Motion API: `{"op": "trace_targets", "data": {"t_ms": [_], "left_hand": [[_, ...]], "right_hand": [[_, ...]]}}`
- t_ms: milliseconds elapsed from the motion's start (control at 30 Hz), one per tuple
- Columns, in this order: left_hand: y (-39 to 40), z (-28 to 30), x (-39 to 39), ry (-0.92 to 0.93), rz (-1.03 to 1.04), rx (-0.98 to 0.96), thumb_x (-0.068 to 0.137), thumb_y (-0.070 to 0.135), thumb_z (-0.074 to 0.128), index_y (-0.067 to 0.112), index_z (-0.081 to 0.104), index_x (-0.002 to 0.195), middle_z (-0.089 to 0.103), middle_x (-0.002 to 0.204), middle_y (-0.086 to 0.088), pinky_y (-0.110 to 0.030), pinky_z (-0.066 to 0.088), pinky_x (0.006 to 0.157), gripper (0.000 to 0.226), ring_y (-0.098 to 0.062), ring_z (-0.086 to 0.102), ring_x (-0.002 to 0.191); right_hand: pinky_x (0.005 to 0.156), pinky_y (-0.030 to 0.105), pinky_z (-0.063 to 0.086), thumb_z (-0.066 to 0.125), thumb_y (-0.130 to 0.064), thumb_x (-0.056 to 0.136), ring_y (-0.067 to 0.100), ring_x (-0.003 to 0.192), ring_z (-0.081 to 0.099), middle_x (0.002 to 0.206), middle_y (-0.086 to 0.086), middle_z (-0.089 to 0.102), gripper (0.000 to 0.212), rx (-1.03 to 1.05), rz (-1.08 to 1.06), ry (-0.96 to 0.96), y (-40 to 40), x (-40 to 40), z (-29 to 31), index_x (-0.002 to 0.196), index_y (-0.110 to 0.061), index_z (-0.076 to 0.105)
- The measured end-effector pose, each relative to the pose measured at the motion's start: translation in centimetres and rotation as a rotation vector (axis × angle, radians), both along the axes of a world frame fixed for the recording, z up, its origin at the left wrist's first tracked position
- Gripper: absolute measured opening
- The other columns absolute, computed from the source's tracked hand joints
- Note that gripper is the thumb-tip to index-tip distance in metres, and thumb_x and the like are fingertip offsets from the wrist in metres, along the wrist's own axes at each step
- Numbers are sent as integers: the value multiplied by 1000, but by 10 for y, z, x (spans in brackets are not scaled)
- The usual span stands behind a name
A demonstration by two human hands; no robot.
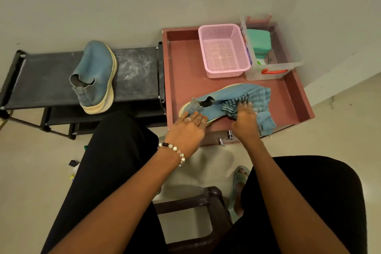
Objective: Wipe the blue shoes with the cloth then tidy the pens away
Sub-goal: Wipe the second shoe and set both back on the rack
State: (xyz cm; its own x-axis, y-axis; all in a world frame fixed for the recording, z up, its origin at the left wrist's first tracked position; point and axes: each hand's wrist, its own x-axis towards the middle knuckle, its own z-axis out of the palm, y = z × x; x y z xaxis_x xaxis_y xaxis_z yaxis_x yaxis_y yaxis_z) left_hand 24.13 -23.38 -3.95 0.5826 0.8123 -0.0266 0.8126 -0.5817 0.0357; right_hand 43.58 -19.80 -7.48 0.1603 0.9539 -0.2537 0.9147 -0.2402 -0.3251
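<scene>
Blue shoe (pixel 218 99), lying on its side in the pink tray (pixel 185 72), is held at the heel end by the left hand (pixel 188 130), whose fingers (pixel 195 116) are laid nearly straight over the sole edge beside the heel; a ring is seen on one finger and a beaded bracelet (pixel 175 150) on the wrist. The striped cloth (pixel 253 103) is pressed against the shoe's upper by the right hand (pixel 245 121), its fingers bent down onto the bunched fabric; whether the cloth is pinched or only pushed cannot be told. The cloth is draped over the toe half and spills toward the tray's near rim.

The shoe's long axis is set diagonally, heel toward the near left, toe toward the far right, with the opening turned toward the far left.

Farther back in the tray, a pink mesh basket (pixel 224 51) is stood just beside a clear plastic box (pixel 274 68), in which a green item is kept. The tray is placed on a pale tiled floor against a plain wall. To its left, touching its edge, a black shoe rack (pixel 134 72) with a scuffed top is seen, and the second blue shoe (pixel 94 76) is rested there on its side, toe pointing away. A dark stool (pixel 206 198) is visible between the person's black-clad legs.
</scene>
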Motion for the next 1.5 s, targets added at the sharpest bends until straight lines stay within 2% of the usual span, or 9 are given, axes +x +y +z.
{"op": "trace_targets", "data": {"t_ms": [200, 533, 733, 900, 967, 1067, 1133, 1300, 1500], "left_hand": [[-9, -8, -20, 284, 44, -201, 98, 5, 29, -1, -1, 150, -1, 159, -17, -43, -5, 117, 60, -25, -5, 147], [-6, -16, -27, 267, 17, -294, 92, 1, 42, 3, -5, 150, -10, 159, -14, -42, -4, 117, 76, -23, -9, 147], [-3, -19, -28, 253, 11, -321, 90, 3, 45, 4, -6, 151, -12, 159, -13, -43, -6, 117, 79, -22, -12, 147], [2, -1, -33, 124, 1, -330, 93, 13, 44, 10, 22, 149, 29, 153, -13, -40, 23, 115, 61, -26, 27, 142], [2, 11, -39, -81, 100, -235, 92, 12, 46, 18, 46, 138, 62, 119, -12, -38, 48, 88, 46, -32, 58, 109], [7, 21, -47, -354, 234, -39, 78, -5, 60, 11, 65, 117, 70, 90, -15, -40, 57, 64, 42, -36, 65, 81], [15, 13, -50, -386, 228, 46, 72, -10, 65, 5, 65, 118, 69, 107, -16, -44, 55, 82, 49, -37, 65, 97], [10, -9, -39, 85, 198, -143, 90, -1, 42, 7, -4, 151, -8, 160, -11, -43, -5, 117, 78, -26, -5, 147], [8, -17, -27, 132, 317, -161, 96, 1, 22, 10, -15, 150, -21, 158, -4, -49, -5, 118, 65, -20, -12, 147]], "right_hand": [[114, 39, 23, 42, -5, 71, 36, 136, 33, 140, 22, 44, 65, 38, 271, 134, -11, -47, 9, 137, 0, 45], [115, 48, -5, 67, 6, 66, 13, 141, 30, 147, -1, 42, 83, -71, 299, -122, 5, 55, 11, 139, -29, 46], [110, 48, 26, 50, -6, 82, 38, 131, 35, 130, 24, 50, 44, -6, 44, -215, 2, -21, -7, 125, 2, 53], [112, 34, 27, 50, 7, 77, 31, 135, 36, 140, 17, 47, 59, 55, 303, 145, -7, -60, 11, 135, -5, 51], [115, 39, 22, 51, 12, 73, 27, 138, 36, 143, 13, 46, 67, 5, 396, 209, -2, -36, 10, 135, -11, 51], [114, 49, 16, 58, 9, 68, 20, 137, 38, 142, 3, 48, 74, -7, 298, 34, -1, 2, 4, 134, -24, 53], [114, 49, 18, 54, 6, 73, 25, 138, 35, 143, 5, 48, 67, 30, 147, -74, -6, 7, 4, 135, -18, 51], [115, 45, 19, 51, -1, 82, 37, 140, 22, 144, 20, 38, 59, 24, 145, -136, -17, -41, 5, 139, -1, 39], [119, 34, 7, 48, 13, 74, 30, 144, 18, 151, 14, 33, 74, 70, 532, 88, -25, -68, 8, 144, -8, 37]]}}
